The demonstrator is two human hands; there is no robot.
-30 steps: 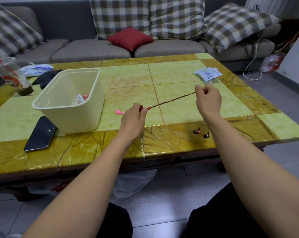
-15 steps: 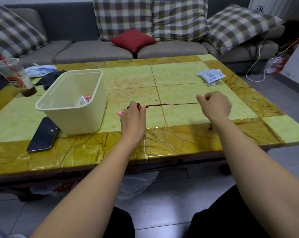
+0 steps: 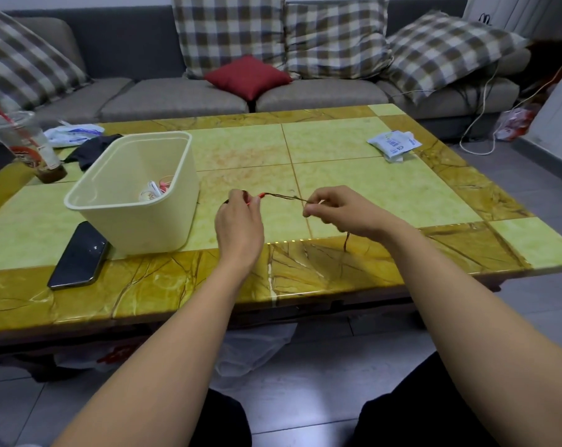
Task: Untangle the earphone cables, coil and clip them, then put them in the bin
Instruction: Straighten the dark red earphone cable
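A thin dark red-brown earphone cable point(image 3: 282, 196) runs between my two hands above the table. My left hand point(image 3: 239, 225) pinches the end with the small red piece, close to the bin. My right hand point(image 3: 344, 211) pinches the cable a short way to the right, and a loose strand hangs down below it toward the table edge. The cream plastic bin point(image 3: 176, 169) stands left of my hands, with coiled white and pink earphones point(image 3: 155, 190) lying inside. The earbuds of the cable I hold are hidden.
A black phone point(image 3: 79, 256) lies at the bin's front left. A plastic cup point(image 3: 24, 146), dark cloth point(image 3: 92, 150) and white packet point(image 3: 74, 132) sit at the far left. Another white packet point(image 3: 394, 145) rests at the far right. A sofa with cushions stands behind the table point(image 3: 353, 262).
My right hand has moved left and down toward my left hand, shortening the cable span between them. My left hand shifted slightly toward the bin. The earbuds near the table edge are no longer visible.
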